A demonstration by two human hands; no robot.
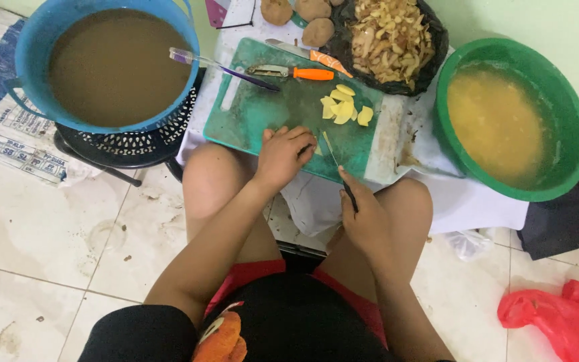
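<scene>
The left hand [283,155] is pressing a potato piece (mostly hidden under the fingers) on the green cutting board [263,114], while the right hand [364,218], closed around the knife [338,169], is slicing. Cut slices [343,107] are lying already on the board; whole potatoes [303,17] are waiting unpeeled.

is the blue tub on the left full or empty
Nearly full. The blue tub holds murky brown water reaching close to its rim, and none of the bottom shows through.

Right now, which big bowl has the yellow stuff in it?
The round green plastic bowl on the right holds yellow liquid; the blue plastic tub holds brown water.
</scene>
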